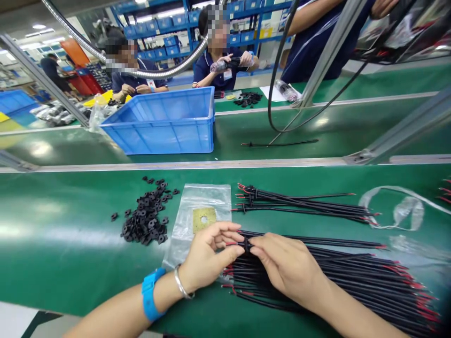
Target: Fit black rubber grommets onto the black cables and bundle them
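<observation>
My left hand (209, 256), with a blue wrist strap (150, 293) and a metal bangle, closes its thumb and fingertips around the red-wired end of a black cable. My right hand (291, 265) pinches the same cable just to the right. A small black grommet (246, 244) sits on it between both sets of fingertips. Beneath and beside my right hand lies a broad bundle of black cables (373, 286) with red wire ends. Behind it, a smaller group of cables (299, 203) carries black grommets at the left ends. A heap of loose black grommets (146, 218) lies to the left.
A clear plastic bag (186, 199) lies under a yellowish square piece (203, 218) with a hole. Plastic strapping (408, 211) lies at right. Beyond a metal rail (225, 164) stand a blue bin (162, 131) and a single cable (282, 143). Co-workers are across the bench.
</observation>
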Motion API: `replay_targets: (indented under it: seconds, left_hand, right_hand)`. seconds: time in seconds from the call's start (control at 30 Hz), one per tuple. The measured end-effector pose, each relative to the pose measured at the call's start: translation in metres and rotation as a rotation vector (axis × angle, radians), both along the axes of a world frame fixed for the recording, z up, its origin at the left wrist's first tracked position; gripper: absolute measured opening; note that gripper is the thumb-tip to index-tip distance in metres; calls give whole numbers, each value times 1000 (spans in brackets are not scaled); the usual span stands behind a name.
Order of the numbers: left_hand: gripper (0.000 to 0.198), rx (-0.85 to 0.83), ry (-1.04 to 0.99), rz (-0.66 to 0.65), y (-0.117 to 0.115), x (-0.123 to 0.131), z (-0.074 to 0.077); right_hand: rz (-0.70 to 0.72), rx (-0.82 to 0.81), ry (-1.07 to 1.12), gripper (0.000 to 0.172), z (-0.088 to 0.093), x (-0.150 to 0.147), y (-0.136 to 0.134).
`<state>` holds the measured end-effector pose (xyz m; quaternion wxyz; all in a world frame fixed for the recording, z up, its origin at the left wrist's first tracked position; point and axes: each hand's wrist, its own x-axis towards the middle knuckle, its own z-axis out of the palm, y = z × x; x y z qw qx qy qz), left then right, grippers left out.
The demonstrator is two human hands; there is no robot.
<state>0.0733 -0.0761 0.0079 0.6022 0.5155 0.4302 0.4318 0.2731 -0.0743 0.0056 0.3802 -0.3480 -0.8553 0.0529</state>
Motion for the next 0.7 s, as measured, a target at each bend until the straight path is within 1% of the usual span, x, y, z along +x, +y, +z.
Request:
replay_targets:
  seconds: [0.23, 0.33, 0.43, 0.57, 0.7]
  left_hand:
    - [34, 93, 163, -25, -3, 2, 1]
    - [34, 99, 184, -17, -2, 2, 3]
    - [33, 114, 180, -26, -3, 2, 4]
    - [28, 200, 247, 15, -4, -5, -2]
    - [27, 274, 292, 38, 2, -13, -12]
  right_hand:
    - [19, 22, -18, 14, 2, -5, -2]
    - [25, 30, -3, 15, 3, -3, -1]
    - [13, 1, -13, 16, 3, -3, -1]
    - [-9, -41, -87, 19, 4, -6, -4]
    - [-31, -76, -172, 19, 6, -7, -2]
